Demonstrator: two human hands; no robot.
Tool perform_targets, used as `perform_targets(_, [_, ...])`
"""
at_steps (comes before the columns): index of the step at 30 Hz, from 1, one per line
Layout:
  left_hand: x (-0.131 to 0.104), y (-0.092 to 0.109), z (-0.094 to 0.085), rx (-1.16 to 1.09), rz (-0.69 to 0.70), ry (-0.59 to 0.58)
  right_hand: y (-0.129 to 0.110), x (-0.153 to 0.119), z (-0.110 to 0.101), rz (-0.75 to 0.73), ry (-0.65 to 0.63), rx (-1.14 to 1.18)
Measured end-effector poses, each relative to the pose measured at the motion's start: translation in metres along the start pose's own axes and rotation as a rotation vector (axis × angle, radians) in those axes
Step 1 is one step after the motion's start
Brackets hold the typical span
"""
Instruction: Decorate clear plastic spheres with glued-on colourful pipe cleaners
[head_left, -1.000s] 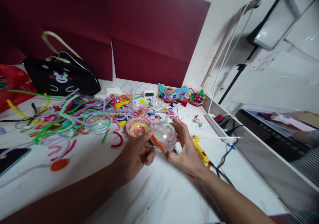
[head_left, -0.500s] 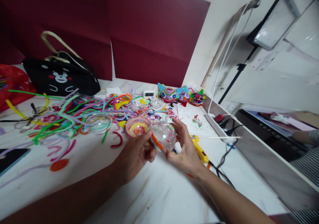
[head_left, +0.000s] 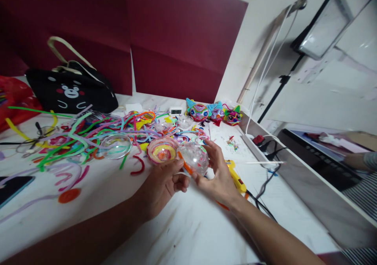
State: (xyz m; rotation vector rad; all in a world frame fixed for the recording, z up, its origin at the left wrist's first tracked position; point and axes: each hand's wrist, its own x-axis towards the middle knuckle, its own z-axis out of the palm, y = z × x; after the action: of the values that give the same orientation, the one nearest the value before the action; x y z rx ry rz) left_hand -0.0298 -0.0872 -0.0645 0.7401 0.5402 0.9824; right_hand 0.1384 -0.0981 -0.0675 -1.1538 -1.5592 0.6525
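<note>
Over the white tabletop [head_left: 182, 237], we are inspecting a clear dome [head_left: 194, 159], rounded, glossy and see-through, with red and pink flecks showing on or through its wall. Along its near-left edge, an orange fuzzy strip [head_left: 186, 165] is slanting down. Our right hand [head_left: 218, 174] is gripping the dome between thumb and fingers. Our left hand [head_left: 165, 182] is curling at that same edge, its thumb meeting the strip; whether it is pinching, we are not able to tell. Just left, a pink-and-yellow ringed bowl [head_left: 153, 150] is sitting. Right of our hands, a yellow glue gun [head_left: 237, 181] is lying; farther left, tangled pipe cleaners [head_left: 78, 133] are spreading.
</note>
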Motion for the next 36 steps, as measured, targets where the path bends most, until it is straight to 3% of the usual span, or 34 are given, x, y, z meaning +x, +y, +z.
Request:
perform_targets(17, [0.0, 0.002, 0.003, 0.094, 0.041, 0.046, 0.002, 0.0, 0.001, 0.073, -0.028, -0.009])
perform_targets(24, [0.003, 0.003, 0.002, 0.096, 0.054, 0.061, -0.008, 0.003, -0.007, 0.088, -0.067, 0.004])
perform_targets(28, [0.003, 0.004, 0.001, 0.074, 0.059, 0.096, -0.019, 0.004, -0.026, 0.02, -0.058, -0.053])
perform_targets(33, [0.002, 0.007, 0.004, 0.082, 0.058, 0.133, -0.019, 0.003, -0.071, 0.018, 0.017, -0.263])
perform_targets(36, [0.003, 0.007, 0.005, 0.093, 0.05, 0.145, -0.005, -0.004, -0.098, 0.053, -0.088, -0.548])
